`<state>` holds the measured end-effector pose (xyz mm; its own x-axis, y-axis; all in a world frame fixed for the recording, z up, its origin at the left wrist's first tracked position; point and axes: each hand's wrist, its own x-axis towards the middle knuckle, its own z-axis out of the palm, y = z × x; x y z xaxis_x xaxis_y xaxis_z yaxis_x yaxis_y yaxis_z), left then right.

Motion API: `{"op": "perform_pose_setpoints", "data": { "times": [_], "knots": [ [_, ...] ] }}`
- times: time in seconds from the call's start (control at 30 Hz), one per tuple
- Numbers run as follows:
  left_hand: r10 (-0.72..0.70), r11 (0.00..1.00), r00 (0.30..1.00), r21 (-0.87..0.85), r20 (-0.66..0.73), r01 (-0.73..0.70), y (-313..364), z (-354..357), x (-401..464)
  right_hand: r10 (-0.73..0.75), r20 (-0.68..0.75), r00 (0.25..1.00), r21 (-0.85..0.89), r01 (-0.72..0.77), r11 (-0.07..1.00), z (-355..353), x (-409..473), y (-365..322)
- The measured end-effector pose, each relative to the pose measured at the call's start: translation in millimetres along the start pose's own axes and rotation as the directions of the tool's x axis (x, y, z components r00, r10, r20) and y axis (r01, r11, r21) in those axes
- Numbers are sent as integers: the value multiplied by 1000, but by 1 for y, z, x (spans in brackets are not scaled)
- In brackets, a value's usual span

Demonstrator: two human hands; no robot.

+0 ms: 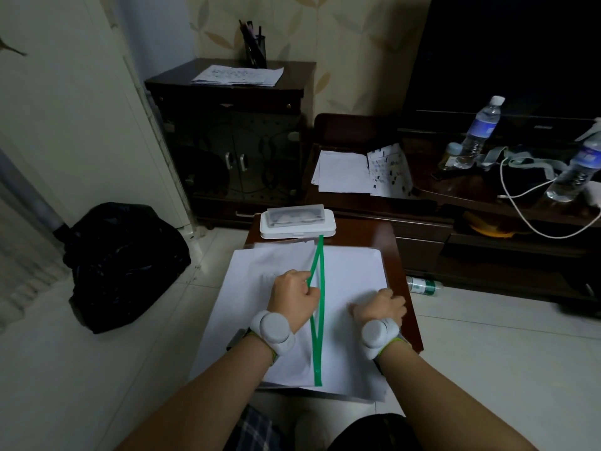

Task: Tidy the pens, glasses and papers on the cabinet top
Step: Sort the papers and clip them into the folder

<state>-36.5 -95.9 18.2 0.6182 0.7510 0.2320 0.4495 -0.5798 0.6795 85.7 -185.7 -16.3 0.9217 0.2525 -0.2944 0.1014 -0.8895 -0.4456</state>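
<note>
Papers point(351, 281) lie in a clear folder on the near worktop point(387, 236): thin, floppy, slippery. Left hand point(294, 299) pinches the green zip strip point(320, 307); right hand point(380, 307) curls, pressing the right edge. Lift by both side edges.

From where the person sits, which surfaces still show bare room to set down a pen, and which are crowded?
Bare wood shows on the small table right of the glasses case, and on the corner cabinet top left of its papers. The table's near part is crowded: paper sheets, the green-edged folder and both hands. The TV stand is cluttered with papers, bottles and cable.
</note>
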Motion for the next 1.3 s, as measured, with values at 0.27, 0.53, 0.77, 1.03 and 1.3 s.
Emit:
{"op": "perform_pose_setpoints", "data": {
  "times": [0.27, 0.53, 0.77, 1.03, 1.3],
  "knots": [
    [-47, 999, 999, -17, -1, 47, -7, 2, 4, 20, 55, 998, -62, -16, 998, 6, -1, -2],
    [-55, 998, 998, -8, 33, 55, -9, 1, 3, -38, -31, 999, 42, 39, 998, 5, -1, 2],
    [-90, 996, 993, 23, 71, 89, -13, 1, 3, -29, 81, 996, 192, 14, 981, -12, 5, 7],
    [-119, 992, 990, 44, 78, 116, -14, -2, -2, -85, 57, 995, 202, 72, 977, -29, 1, 8],
    [-108, 994, 991, 43, 83, 105, -11, -7, -3, -166, 42, 985, 178, 156, 972, -31, -7, 5]
  ]
}}
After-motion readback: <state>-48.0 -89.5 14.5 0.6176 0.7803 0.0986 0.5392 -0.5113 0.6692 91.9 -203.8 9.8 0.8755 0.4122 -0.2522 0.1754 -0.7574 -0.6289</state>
